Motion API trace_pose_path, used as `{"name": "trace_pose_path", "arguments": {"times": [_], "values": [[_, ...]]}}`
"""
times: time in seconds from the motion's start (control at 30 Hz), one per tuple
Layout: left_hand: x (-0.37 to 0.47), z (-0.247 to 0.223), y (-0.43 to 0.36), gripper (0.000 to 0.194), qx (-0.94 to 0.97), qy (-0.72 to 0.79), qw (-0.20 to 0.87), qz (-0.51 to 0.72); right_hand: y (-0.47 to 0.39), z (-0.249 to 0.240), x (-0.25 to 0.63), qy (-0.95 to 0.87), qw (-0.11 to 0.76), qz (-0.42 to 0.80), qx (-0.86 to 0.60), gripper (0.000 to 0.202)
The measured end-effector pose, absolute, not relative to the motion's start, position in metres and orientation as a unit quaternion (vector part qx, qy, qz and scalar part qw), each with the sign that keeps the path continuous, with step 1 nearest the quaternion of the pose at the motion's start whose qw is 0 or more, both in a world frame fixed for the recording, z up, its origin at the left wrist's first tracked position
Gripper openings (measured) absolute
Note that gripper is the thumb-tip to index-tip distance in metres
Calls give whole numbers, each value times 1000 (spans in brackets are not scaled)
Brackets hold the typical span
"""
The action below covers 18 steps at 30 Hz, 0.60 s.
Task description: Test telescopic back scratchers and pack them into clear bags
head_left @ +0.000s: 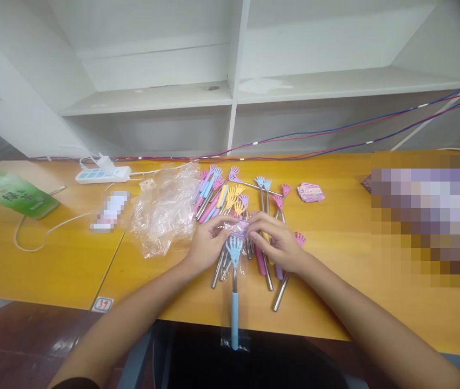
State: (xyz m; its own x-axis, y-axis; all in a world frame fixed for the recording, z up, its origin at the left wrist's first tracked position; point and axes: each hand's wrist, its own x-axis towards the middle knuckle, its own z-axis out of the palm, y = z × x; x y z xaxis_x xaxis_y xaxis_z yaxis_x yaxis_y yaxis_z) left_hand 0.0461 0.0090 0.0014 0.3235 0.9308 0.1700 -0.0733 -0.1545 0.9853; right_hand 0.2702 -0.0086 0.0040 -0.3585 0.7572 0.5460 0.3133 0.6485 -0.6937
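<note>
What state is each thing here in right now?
Blue back scratcher: inside a clear sleeve.
Left hand: curled at the sleeve's top.
Right hand: pinching a small card.
Other back scratchers: loosely heaped.
Plastic wrap: crumpled.
Power strip: plug inserted.
Spare cards: loosely piled.
Phone: lying flat.
Green bottle: capped.

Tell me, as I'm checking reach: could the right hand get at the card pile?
Likely yes: mostly bare table separates the right hand from the card pile, though its fingers handle a clear bag.

A small sticker [102, 304] on the table's [63, 265] front edge reads "39".
</note>
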Motion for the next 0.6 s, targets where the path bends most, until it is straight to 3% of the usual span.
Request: {"name": "trace_pose_path", "arguments": {"times": [0.17,0.33,0.6], "values": [[41,3,11,21,646,373,485,456,-10,2,269,-710,468,342,-399,43],[39,5,6,22,725,342,436,409,-21,8,258,-623,363,514,-464,43],[44,-9,9,31,647,349,544,405,-25,10,252,-621,310,525,-492,47]]}}
